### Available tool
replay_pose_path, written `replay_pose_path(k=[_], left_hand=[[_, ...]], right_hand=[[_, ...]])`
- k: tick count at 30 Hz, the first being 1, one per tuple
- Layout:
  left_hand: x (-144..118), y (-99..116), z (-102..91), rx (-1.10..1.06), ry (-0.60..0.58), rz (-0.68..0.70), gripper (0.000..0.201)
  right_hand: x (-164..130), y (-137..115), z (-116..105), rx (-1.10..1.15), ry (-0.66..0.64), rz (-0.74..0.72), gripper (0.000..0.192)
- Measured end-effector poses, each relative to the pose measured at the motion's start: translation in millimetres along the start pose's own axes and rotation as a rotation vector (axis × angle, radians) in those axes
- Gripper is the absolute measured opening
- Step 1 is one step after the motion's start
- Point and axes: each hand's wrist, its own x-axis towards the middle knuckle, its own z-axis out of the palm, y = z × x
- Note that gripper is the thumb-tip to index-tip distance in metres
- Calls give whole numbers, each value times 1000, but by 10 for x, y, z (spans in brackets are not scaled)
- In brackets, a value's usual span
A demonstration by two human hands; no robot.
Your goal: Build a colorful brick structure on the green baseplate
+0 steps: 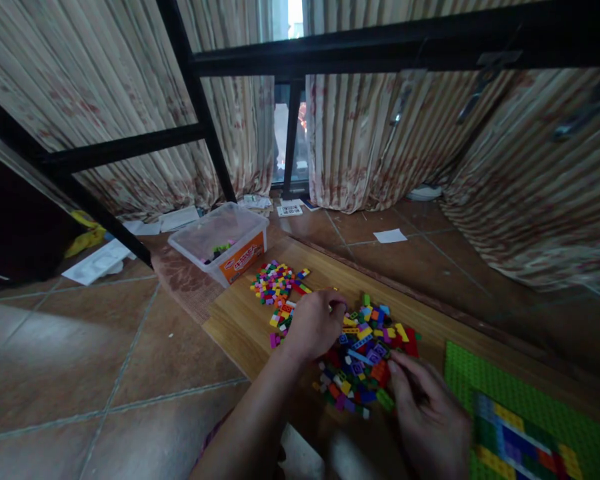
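Observation:
My left hand [317,325] reaches over the left edge of a mixed heap of toy building bricks [359,355]. Its fingers curl together, and whatever they hold, if anything, is hidden. At the heap's right side is my right hand [430,407], thumb and forefinger brought together at the bricks; I cannot make out what is between them. A smaller pile of bricks [274,281] lies beyond my left hand, partly covered by it. Right of my right hand, a green baseplate [535,393] carries a patterned block of colourful bricks [523,437].
The bricks lie on a low wooden table [235,330]. A clear plastic tub [220,233] with an orange label and some bricks inside stands past its far left end. Black metal bars [130,148] cross in front of striped curtains [360,140]. Papers [390,236] lie on the tiled floor.

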Motion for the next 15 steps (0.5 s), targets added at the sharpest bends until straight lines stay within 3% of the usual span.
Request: replay_pose_path(k=[3, 9, 12, 15], left_hand=[[41, -38, -42, -239, 164, -30, 17], [127, -29, -211, -645, 435, -118, 19], [144, -21, -310, -1042, 541, -206, 17], [153, -33, -399, -1310, 559, -337, 16]], right_hand=[[-16, -49, -2, 19, 36, -11, 18], [-66, -223, 11, 36, 86, -167, 12], [-127, -299, 32, 73, 27, -225, 13], [-199, -381, 65, 97, -93, -267, 16]])
